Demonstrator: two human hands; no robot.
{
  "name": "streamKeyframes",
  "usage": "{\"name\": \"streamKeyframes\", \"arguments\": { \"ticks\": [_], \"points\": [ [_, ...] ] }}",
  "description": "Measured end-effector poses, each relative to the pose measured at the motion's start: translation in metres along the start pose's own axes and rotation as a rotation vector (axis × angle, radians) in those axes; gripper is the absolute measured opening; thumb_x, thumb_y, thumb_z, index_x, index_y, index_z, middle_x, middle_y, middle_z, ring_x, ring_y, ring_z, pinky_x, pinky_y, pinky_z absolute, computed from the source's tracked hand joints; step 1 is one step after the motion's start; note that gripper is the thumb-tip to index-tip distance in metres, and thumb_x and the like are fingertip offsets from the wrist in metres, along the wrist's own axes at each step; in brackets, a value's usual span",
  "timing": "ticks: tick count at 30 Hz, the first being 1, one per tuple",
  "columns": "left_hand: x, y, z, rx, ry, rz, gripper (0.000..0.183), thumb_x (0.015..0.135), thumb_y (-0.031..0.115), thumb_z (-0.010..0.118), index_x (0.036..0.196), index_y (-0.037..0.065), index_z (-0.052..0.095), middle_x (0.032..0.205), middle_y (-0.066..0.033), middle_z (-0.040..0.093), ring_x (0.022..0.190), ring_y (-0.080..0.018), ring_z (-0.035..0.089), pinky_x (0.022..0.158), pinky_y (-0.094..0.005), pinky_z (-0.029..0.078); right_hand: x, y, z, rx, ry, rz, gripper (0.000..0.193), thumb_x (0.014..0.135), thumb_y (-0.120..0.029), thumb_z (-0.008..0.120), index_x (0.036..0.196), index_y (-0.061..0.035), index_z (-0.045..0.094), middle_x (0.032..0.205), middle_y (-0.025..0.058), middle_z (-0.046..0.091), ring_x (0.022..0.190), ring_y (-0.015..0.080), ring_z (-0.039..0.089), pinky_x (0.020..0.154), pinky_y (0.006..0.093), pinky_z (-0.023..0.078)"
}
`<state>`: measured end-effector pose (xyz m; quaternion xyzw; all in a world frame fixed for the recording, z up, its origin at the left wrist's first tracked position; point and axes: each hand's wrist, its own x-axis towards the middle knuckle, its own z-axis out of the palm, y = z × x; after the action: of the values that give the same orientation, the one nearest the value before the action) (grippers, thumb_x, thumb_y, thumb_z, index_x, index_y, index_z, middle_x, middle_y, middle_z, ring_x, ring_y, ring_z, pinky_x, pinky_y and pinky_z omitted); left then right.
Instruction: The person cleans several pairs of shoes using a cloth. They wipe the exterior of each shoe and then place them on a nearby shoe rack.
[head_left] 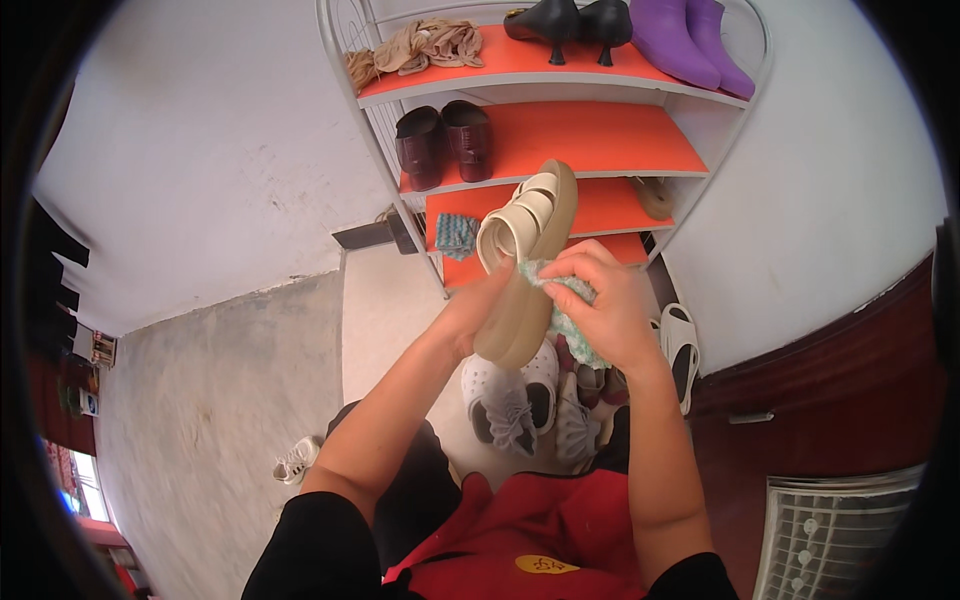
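A cream strapped sandal with a thick sole is held up in front of the shoe rack. My left hand is closed around its heel end, the toe tilting up and away from me. In my right hand, fingers pinch a green and white cloth that hangs down beside the sole. One corner of the cloth lies close to the sandal; whether it touches is hard to make out. Below both hands, white clogs and grey lace-up shoes stand on the floor.
The rack's orange shelves carry maroon shoes, black heels, purple boots, a beige cloth bundle and a folded teal cloth. Slides lean by the right wall. A white sneaker lies at left.
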<state>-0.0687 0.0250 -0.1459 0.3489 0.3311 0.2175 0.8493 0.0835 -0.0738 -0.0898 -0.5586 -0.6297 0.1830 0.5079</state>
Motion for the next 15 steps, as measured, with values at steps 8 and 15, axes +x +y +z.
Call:
{"name": "streamKeyframes", "arguments": {
  "ticks": [8, 15],
  "points": [
    [0.008, -0.003, -0.014, 0.114, 0.160, 0.162, 0.049, 0.091, 0.041, 0.054, 0.121, 0.002, 0.048, 0.106, -0.0108, 0.061, 0.093, -0.0186, 0.061, 0.080, -0.0330, 0.051, 0.000, -0.007, -0.017, 0.163, -0.376, 0.178, 0.010, 0.079, -0.004, 0.064, 0.088, -0.0005, 0.064, 0.085, 0.0042, 0.058, 0.079, 0.0120, 0.055, 0.070, 0.0258, 0.044],
    [0.007, -0.006, -0.004, 0.434, 0.208, 0.305, 0.032, 0.088, 0.027, 0.056, 0.109, 0.004, 0.051, 0.078, -0.0002, 0.053, 0.060, -0.0097, 0.047, 0.054, -0.0239, 0.039, 0.001, -0.002, 0.001, 0.116, 0.007, -0.087, 0.018, 0.078, -0.002, 0.063, 0.096, -0.0012, 0.063, 0.096, 0.0061, 0.058, 0.084, 0.0176, 0.058, 0.073, 0.0288, 0.046]
  ]
}}
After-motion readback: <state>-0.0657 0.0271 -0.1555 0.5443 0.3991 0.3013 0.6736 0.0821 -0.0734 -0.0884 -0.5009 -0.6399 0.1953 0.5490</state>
